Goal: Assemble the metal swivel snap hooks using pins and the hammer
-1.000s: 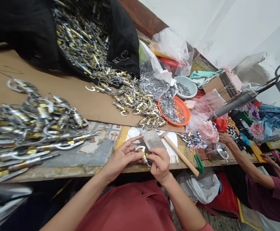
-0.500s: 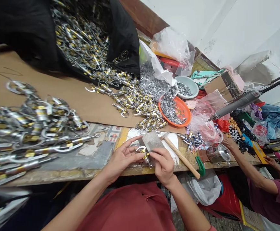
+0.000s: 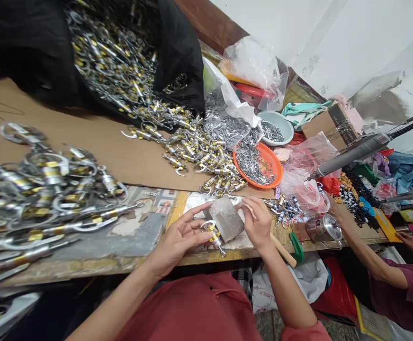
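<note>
A silver-and-yellow metal keychain (image 3: 214, 234) with a curved clasp is pinched between the thumb and fingers of my left hand (image 3: 180, 239). It hangs tilted against the near side of a grey metal block (image 3: 227, 219) on the bench. My right hand (image 3: 258, 222) is at the block's right edge, thumb and fingertips pressed together; what they grip, if anything, is too small to make out. A hammer with a wooden handle (image 3: 283, 252) lies under my right hand and wrist, its head hidden.
Heaped keychains (image 3: 50, 189) cover the left bench; more spill from a black bag (image 3: 181, 52). Small metal parts fill an orange dish (image 3: 278, 166) and a pale bowl (image 3: 286, 125). A metal mug (image 3: 318, 228) and green clamp (image 3: 296, 247) stand right, near a co-worker's arm (image 3: 366, 251).
My right hand has moved off the keychain, up and right past the block, over the hammer. My left hand still holds the keychain, and more of the block shows.
</note>
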Demonstrator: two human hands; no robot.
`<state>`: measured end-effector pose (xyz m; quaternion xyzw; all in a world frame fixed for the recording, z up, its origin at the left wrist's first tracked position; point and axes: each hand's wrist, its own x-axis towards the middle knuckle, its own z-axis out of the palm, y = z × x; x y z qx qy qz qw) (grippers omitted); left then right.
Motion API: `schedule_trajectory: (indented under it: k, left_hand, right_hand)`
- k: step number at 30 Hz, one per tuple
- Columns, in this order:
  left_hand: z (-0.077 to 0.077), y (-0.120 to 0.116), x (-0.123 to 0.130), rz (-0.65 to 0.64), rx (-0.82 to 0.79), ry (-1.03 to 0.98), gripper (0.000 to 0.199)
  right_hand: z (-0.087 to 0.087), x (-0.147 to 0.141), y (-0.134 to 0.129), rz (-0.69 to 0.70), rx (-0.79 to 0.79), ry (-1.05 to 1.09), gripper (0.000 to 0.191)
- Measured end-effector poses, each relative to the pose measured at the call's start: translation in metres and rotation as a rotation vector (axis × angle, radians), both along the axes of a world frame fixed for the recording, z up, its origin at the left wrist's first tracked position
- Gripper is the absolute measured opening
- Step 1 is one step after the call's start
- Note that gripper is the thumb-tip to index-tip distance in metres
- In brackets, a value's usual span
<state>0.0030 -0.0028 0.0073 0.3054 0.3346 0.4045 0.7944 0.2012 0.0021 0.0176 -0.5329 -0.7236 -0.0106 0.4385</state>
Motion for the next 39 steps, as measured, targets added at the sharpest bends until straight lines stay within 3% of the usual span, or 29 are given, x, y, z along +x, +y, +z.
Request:
schedule_trajectory:
  k: [5, 9, 16, 21, 25, 28, 30, 32, 35, 39]
  left_hand:
    - [0.004, -0.004, -0.004, -0.062, -0.154, -0.174, 0.057]
    - [0.007, -0.007, -0.008, -0.106, -0.214, -0.245, 0.056]
    - [0.006, -0.007, -0.007, -0.107, -0.134, -0.12, 0.039]
    - [0.006, -0.006, -0.001, -0.084, 0.075, 0.194, 0.042]
    - [0.012, -0.007, 0.005, 0.064, 0.254, 0.472, 0.018]
    - [0.016, -0.01, 0.007, 0.152, 0.323, 0.55, 0.016]
    - [0.015, -0.014, 0.008, 0.185, 0.344, 0.552, 0.03]
    - [0.014, -0.017, 0.007, 0.196, 0.38, 0.539, 0.042]
    - [0.012, -0.021, 0.007, 0.202, 0.461, 0.551, 0.049]
    - [0.014, -0.019, 0.009, 0.222, 0.58, 0.594, 0.048]
  right_hand:
    - [-0.001, 0.033, 0.07, -0.245, -0.289, -0.294, 0.028]
    - [0.003, 0.065, 0.112, -0.427, -0.385, -0.327, 0.034]
    - [-0.008, 0.096, 0.13, -0.467, -0.526, -0.323, 0.014]
    - [0.003, 0.092, 0.122, -0.466, -0.433, -0.258, 0.016]
    - [0.021, 0.063, 0.095, -0.381, -0.341, -0.159, 0.02]
    - [0.029, 0.022, 0.051, -0.174, -0.331, -0.086, 0.016]
    - [0.03, -0.004, 0.019, 0.166, -0.255, 0.057, 0.015]
    - [0.03, -0.02, -0.006, 0.342, -0.22, 0.116, 0.014]
    - [0.029, -0.026, -0.024, 0.416, -0.191, 0.096, 0.015]
    - [0.035, -0.019, -0.025, 0.435, -0.142, -0.063, 0.03]
